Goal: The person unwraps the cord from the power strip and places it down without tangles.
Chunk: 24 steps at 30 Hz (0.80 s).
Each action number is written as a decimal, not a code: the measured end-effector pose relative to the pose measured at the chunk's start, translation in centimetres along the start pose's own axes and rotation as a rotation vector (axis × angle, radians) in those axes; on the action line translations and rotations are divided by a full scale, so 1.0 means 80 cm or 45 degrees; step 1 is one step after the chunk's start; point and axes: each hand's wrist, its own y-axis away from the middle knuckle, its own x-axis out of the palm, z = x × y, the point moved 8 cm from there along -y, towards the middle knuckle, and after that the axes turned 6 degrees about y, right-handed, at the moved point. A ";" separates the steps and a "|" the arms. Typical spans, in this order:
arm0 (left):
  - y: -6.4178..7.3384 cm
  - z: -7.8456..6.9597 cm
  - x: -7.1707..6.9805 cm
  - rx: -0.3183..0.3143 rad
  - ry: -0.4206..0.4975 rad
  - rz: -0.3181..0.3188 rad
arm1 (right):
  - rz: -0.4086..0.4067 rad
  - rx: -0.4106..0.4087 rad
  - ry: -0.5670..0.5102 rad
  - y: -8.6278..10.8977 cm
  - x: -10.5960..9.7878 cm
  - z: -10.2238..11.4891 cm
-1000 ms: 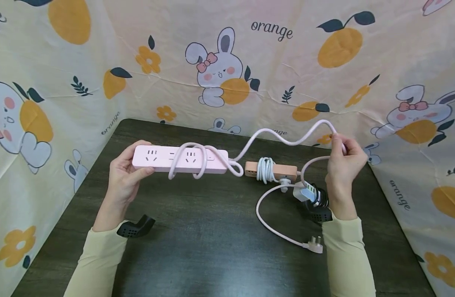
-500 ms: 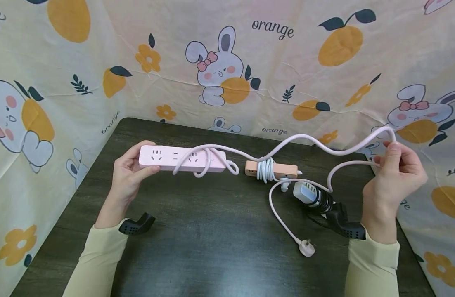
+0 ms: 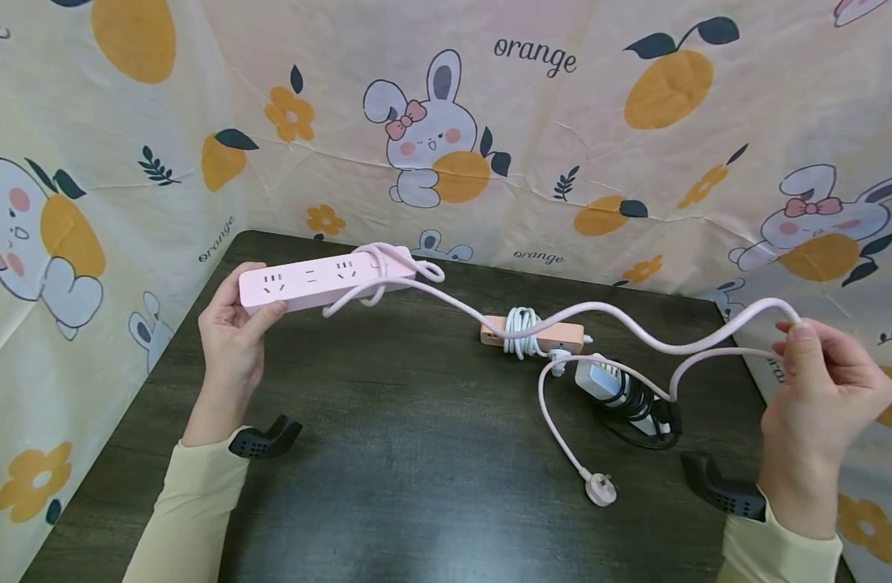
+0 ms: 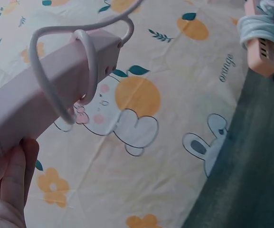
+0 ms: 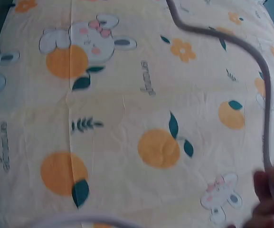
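My left hand (image 3: 231,340) grips one end of a pink power strip (image 3: 300,283), thumb in front, holding it up over the table's far left. Its far end tilts upward. Loops of the strip's pink cord (image 4: 46,76) still circle that far end. From there the cord stretches right in a wavy line to my right hand (image 3: 825,389), which pinches it between thumb and fingers at the table's right side. Past the right hand, the cord doubles back left and curves down to a round plug (image 3: 601,490) near the middle right of the table.
Behind the stretched cord lies a small orange power strip (image 3: 562,337) wrapped in its pale blue cord (image 3: 520,332). A white power strip (image 3: 599,377) bound with black cord (image 3: 635,397) sits to its right. A printed cloth (image 3: 431,121) hangs around the dark table (image 3: 388,453).
My right hand has moved right and toward me, drawing out more cord. The loops round the pink strip have loosened and shifted. The left hand has just tilted the strip's far end upward.
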 end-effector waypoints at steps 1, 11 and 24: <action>-0.001 -0.003 0.001 0.011 0.007 -0.007 | 0.085 0.002 -0.010 -0.001 0.001 0.000; -0.014 -0.023 0.011 0.097 0.112 -0.047 | 1.336 -0.306 0.733 0.040 0.041 -0.012; -0.020 -0.027 0.029 0.096 0.133 -0.016 | 1.977 -0.021 0.656 0.153 0.063 -0.056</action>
